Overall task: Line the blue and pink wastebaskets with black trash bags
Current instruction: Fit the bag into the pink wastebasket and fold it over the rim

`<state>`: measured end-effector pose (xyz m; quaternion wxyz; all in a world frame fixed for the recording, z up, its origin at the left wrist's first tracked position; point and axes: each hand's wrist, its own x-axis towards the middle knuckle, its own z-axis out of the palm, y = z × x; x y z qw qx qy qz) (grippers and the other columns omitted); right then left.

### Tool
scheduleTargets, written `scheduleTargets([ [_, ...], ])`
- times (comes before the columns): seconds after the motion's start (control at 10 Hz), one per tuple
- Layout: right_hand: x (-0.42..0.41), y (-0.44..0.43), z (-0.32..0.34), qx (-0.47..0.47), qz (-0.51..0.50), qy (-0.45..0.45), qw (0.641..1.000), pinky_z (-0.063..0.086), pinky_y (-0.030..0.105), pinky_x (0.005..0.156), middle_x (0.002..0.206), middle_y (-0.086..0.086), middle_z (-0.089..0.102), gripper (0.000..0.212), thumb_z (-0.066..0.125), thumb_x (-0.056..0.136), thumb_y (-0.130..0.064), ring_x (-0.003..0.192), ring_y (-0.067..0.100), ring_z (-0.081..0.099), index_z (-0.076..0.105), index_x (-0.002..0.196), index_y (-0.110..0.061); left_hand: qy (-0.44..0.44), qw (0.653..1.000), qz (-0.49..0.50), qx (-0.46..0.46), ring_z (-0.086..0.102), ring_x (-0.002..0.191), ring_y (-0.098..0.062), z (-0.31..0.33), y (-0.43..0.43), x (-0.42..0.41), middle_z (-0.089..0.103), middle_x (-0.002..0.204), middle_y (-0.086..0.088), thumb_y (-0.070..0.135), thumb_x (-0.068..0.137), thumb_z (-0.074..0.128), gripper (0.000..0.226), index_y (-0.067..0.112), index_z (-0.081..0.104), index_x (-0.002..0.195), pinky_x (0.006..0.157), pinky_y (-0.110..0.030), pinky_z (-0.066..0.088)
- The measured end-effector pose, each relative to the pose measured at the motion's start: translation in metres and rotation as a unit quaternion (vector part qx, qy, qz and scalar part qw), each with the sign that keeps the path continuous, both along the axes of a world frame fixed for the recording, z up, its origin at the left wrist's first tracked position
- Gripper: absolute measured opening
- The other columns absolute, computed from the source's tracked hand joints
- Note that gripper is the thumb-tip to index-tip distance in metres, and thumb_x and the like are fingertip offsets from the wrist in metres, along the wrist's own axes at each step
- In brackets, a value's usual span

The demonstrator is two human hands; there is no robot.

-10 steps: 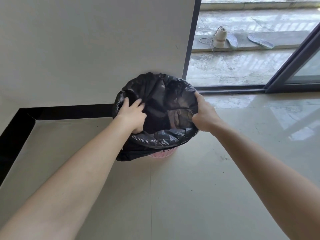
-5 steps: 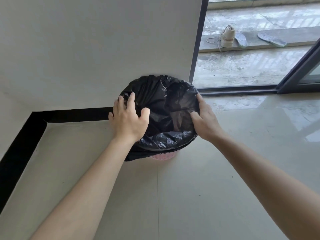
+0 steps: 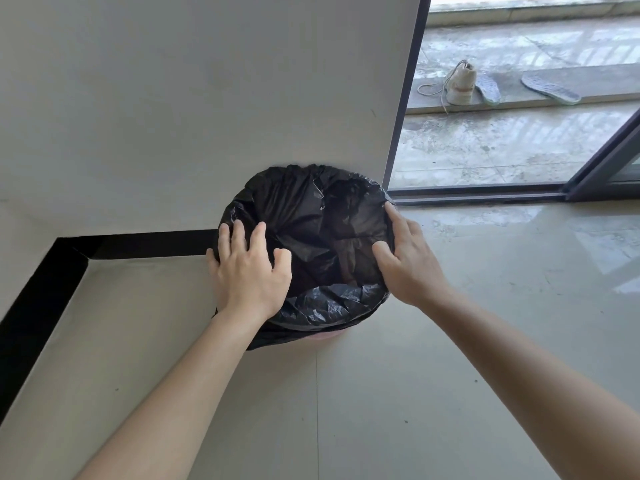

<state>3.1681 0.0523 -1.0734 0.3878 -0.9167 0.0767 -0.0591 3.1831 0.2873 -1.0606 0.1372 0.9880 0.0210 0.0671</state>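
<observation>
The left hand [image 3: 250, 271] lies flat with fingers spread on the left rim of the black trash bag [image 3: 311, 220], gripping nothing. The bag covers the pink wastebaskets [image 3: 325, 336] mouth, beside the wall [image 3: 207, 98]. The right hand [image 3: 408, 261] rests open-palmed on the right rim.

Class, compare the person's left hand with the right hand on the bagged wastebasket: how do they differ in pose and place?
The left hand lies on the black trash bag's left rim with fingers spread apart; the right hand is on the right rim with fingers close together. The left thumb points inward over the opening; the right thumb lies along the inner edge. Both rest open on the bag.
</observation>
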Motion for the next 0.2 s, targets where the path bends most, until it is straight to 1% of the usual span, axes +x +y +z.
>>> scheduleTargets([
  [0.1, 0.001, 0.002, 0.003, -0.010, 0.003, -0.010, 1.000, 0.033, 0.033, 0.098, 0.151, -0.002, 0.032, 0.067, 0.036, 0.084, -0.043, 0.133, 0.018, 0.038, 0.021, 0.149, -0.040, 0.010, 1.000, 0.002, 0.017, 0.007, 0.148, -0.028, 0.001, -0.003, 0.004, 0.027, 0.157, -0.013, 0.044, 0.087, 0.027, 0.063, 0.022, 0.036, 0.145, 0.115, -0.056, 0.013],
  [0.2, 0.004, 0.004, 0.022, -0.062, -0.014, -0.001, 0.998, 0.021, 0.044, 0.116, 0.159, 0.008, 0.019, 0.067, 0.045, 0.091, -0.037, 0.145, 0.027, 0.020, 0.021, 0.153, -0.030, 0.012, 1.000, 0.016, 0.023, 0.007, 0.147, -0.029, 0.005, -0.005, 0.007, 0.026, 0.157, -0.013, 0.041, 0.090, 0.033, 0.059, 0.020, 0.035, 0.145, 0.115, -0.056, 0.015],
])
